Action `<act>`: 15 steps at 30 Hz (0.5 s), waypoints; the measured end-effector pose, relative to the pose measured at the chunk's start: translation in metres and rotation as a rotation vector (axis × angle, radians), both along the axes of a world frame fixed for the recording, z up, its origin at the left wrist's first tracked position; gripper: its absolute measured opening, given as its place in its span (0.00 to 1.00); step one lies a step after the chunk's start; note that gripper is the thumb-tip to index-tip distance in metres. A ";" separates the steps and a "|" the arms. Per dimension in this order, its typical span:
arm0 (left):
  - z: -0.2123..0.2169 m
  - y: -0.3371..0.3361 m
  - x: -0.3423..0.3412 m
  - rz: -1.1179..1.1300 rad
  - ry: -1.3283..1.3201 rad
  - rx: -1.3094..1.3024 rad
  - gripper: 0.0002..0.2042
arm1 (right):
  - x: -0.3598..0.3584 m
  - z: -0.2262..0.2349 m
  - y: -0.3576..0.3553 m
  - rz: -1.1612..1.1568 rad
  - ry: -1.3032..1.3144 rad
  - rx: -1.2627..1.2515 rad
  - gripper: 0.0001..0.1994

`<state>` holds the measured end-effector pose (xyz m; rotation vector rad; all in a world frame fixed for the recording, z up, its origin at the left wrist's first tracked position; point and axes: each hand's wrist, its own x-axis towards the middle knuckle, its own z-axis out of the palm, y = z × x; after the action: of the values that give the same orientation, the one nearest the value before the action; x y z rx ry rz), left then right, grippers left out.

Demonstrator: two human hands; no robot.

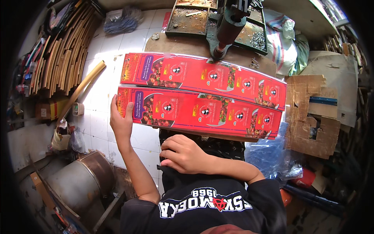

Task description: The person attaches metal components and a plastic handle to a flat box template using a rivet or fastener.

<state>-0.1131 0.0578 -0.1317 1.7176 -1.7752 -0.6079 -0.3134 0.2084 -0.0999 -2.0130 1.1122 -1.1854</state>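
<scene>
Two long red printed panels lie side by side on a worktable, covered with food pictures and round emblems. My left hand [122, 121] grips the left end of the nearer red printed panel [183, 110], its thumb on top and its fingers along the edge. The farther red printed panel [194, 75] lies beyond it, under the tip of a dark metal press [230, 33]. In front of my body, just short of the near panel, my right hand [182, 154] is closed with its fingers curled in. Whatever it may hold is hidden.
Metal trays [188, 22] with small metal bits flank the press. Cut cardboard [311, 117] lies at the right, above clear plastic sheeting [265, 152]. At the left are stacked brown strips [64, 58], a cardboard tube [87, 80] and a metal drum [80, 179].
</scene>
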 end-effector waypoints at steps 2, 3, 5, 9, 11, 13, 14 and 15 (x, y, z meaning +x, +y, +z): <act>0.002 -0.001 -0.005 -0.002 0.023 0.023 0.32 | -0.022 0.000 0.004 -0.101 -0.026 0.017 0.08; 0.003 0.000 -0.005 0.002 0.016 0.014 0.32 | -0.036 -0.001 0.007 -0.164 -0.023 0.020 0.08; 0.003 0.001 -0.005 0.004 0.005 -0.014 0.31 | -0.072 0.003 0.019 -0.361 0.021 0.000 0.10; 0.001 0.003 -0.001 0.002 0.004 -0.083 0.29 | -0.146 0.012 0.054 -1.073 0.355 0.004 0.14; 0.006 0.001 -0.004 0.009 0.026 -0.070 0.29 | -0.176 0.012 0.072 -1.346 0.529 0.155 0.19; 0.008 -0.001 -0.004 -0.005 -0.024 -0.092 0.29 | -0.201 -0.005 0.096 -1.437 0.494 0.277 0.22; 0.006 -0.002 -0.005 -0.009 -0.026 -0.110 0.29 | -0.209 -0.016 0.106 -1.486 0.470 0.338 0.24; 0.005 -0.004 -0.003 -0.011 -0.029 -0.129 0.28 | -0.211 -0.026 0.111 -1.476 0.346 0.404 0.26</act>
<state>-0.1158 0.0541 -0.1271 1.6381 -1.8048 -0.4648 -0.5248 0.3196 -0.1254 -0.8754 2.9192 -0.9658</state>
